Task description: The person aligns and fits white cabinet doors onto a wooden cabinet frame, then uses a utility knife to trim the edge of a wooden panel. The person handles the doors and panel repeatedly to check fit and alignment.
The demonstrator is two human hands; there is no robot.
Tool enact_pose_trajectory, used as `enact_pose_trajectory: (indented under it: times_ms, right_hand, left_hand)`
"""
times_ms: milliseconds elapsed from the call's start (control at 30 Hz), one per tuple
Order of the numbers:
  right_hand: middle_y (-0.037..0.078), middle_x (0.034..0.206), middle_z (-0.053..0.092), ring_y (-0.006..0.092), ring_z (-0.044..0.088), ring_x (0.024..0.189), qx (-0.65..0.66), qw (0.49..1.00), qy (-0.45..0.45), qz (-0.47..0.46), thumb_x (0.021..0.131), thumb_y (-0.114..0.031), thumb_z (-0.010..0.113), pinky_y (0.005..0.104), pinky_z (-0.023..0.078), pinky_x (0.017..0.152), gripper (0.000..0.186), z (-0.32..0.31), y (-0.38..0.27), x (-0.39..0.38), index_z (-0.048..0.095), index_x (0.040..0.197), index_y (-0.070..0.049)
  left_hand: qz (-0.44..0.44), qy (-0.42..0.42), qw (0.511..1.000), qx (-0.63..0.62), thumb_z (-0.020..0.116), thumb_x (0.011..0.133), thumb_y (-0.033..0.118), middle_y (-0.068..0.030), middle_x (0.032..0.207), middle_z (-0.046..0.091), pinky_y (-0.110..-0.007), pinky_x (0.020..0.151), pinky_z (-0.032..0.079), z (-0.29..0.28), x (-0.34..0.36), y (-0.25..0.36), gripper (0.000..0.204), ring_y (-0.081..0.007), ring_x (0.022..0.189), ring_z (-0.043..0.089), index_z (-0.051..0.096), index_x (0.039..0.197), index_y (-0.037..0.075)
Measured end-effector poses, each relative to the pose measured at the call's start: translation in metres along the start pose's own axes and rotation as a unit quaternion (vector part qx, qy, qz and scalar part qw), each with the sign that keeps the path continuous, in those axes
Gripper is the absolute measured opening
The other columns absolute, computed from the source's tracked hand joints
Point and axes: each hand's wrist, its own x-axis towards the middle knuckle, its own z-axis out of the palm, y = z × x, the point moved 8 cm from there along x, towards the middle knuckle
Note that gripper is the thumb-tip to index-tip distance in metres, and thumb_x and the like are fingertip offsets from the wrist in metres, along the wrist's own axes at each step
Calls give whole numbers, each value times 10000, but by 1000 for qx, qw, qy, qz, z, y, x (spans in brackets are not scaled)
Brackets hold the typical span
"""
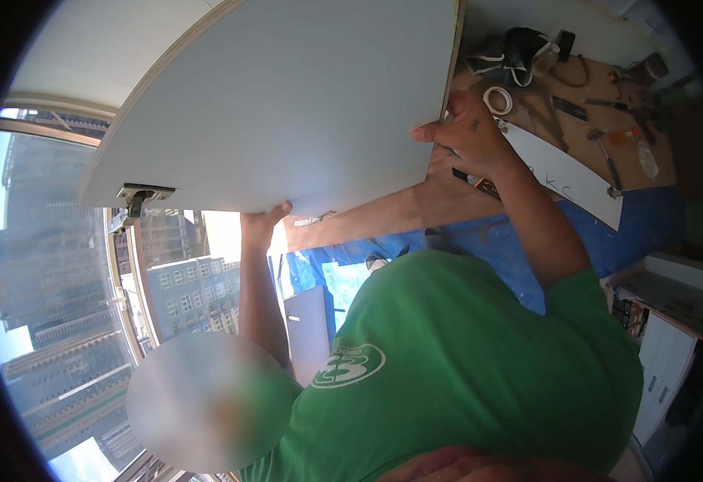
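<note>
A large pale grey cabinet door point(303, 104) is held up in front of me, tilted, its edges light wood-coloured. A metal hinge point(144, 194) is fixed near its lower left corner. My left hand point(263, 226) grips the bottom edge, with the thumb on the face and the fingers hidden behind the panel. On the right edge is my right hand point(473, 135), thumb laid on the face and fingers wrapped behind, mostly hidden.
At right, a brown work surface point(544, 132) carries a tape roll point(497, 100), a hammer point(606, 157), a black bag point(520, 52) and a white panel point(568, 181). Blue sheeting point(648, 213) covers the floor. Tall windows point(54, 265) stand at left, a white cabinet point(664, 361) at lower right.
</note>
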Motion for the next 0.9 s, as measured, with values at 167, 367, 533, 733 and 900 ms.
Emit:
enact_pose_trajectory:
  times_ms: [167,367,533,733,900]
  right_hand:
    - [75,1106,772,158,703,1062,-24,1000,-1,-1,806,-36,855,351,536,1000,372,5,2,1,747,1162,-15]
    - [66,1124,746,147,684,1051,-9,999,34,5,848,-35,829,328,561,948,335,4,3,-2,737,1170,-29]
    - [78,1113,749,158,698,1049,-26,1000,7,14,867,-39,818,332,550,974,352,6,0,-6,712,1200,-4]
    - [64,1063,745,143,693,1016,-18,999,0,-34,872,-39,816,326,553,957,315,7,-6,-5,717,1168,-1]
    - [56,1060,745,132,681,993,-31,999,-6,-29,873,-33,814,320,550,937,305,7,-3,-5,722,1163,-13]
  left_hand:
    - [-3,-22,1000,-2,844,799,-18,-48,1043,704,-399,999,513,-2,7,-4,347,-197,1029,660,696,1110,31]
    - [-32,-30,998,41,839,831,44,-99,1185,688,-406,1037,499,-7,9,-13,462,-234,1168,637,652,1253,13]
    - [-81,83,988,106,790,931,193,-230,1516,509,-444,1143,456,-3,-42,-17,814,-331,1415,511,340,1574,-22]
    - [-330,-261,907,-21,519,1086,520,-200,1611,448,-423,1246,292,118,-205,-12,756,-313,1501,403,397,1590,-30]
    - [-32,-287,953,-91,685,998,359,-225,1283,688,-519,1148,406,105,-148,161,385,-358,1329,592,762,1098,-5]
